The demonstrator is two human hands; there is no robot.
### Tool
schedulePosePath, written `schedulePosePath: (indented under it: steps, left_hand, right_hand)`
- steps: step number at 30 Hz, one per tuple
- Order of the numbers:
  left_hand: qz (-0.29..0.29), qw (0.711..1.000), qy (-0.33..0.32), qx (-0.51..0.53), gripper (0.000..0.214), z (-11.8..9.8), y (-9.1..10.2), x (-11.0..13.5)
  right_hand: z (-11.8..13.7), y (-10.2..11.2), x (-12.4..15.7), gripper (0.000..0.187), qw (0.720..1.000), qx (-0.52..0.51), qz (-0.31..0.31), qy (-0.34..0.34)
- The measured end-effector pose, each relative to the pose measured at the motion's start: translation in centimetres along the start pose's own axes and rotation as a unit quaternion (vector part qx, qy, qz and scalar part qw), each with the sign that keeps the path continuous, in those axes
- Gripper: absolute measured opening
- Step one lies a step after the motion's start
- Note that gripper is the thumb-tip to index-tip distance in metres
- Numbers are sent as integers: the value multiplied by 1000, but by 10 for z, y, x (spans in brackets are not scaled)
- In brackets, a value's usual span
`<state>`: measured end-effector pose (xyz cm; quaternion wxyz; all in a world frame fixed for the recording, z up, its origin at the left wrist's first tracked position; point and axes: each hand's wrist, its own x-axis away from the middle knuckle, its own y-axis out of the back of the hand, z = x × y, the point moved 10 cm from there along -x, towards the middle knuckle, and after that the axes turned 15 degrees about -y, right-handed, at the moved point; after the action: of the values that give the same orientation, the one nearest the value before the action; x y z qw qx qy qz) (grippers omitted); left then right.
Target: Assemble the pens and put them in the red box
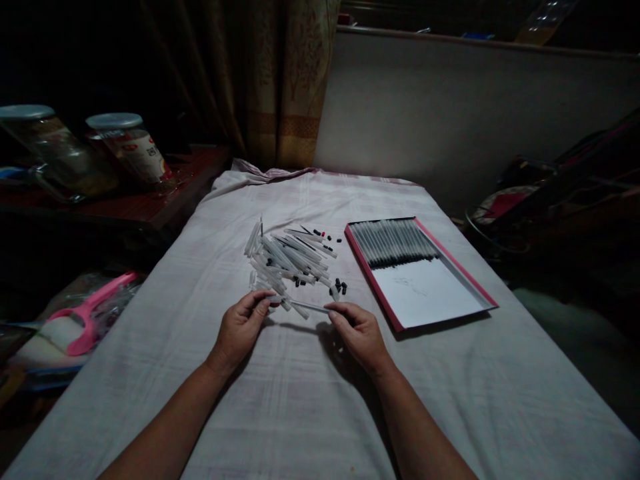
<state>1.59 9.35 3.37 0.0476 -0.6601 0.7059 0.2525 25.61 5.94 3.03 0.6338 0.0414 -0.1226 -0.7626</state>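
Observation:
My left hand [243, 325] and my right hand [357, 332] each pinch one end of a thin clear pen tube [303, 306], held level just above the white cloth [300, 400]. Right behind it lies a loose heap of several clear pen barrels [287, 257] with small black caps [340, 287] scattered around. To the right sits a shallow red-edged box [465, 270]; a row of finished pens [395, 239] fills its far half, and its near half shows white lining.
Two lidded jars [133, 147] stand on a dark wooden shelf [150, 207] at the left. A pink-handled tool [90, 310] lies lower left. A curtain [295, 80] hangs behind, dark bags [565, 187] at right.

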Motion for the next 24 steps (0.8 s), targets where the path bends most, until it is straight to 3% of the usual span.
schedulePosePath:
  steps: [3,7,14,24]
  left_hand:
    - [0,997,59,44,36,8,-6,5]
    - [20,993,88,74,36,12,-14,9]
    - [82,976,165,118,34,20,-29,18]
    - [76,970,193,129,32,28,-27,20]
  right_hand:
    - [1,-2,1,22,1000,0,6,-4]
    - [0,-5,1,23,1000,5,26,-11]
    - [-14,-19,-1,27,988,39,141,-57]
    - [1,-26,3,25,989,78,124,19]
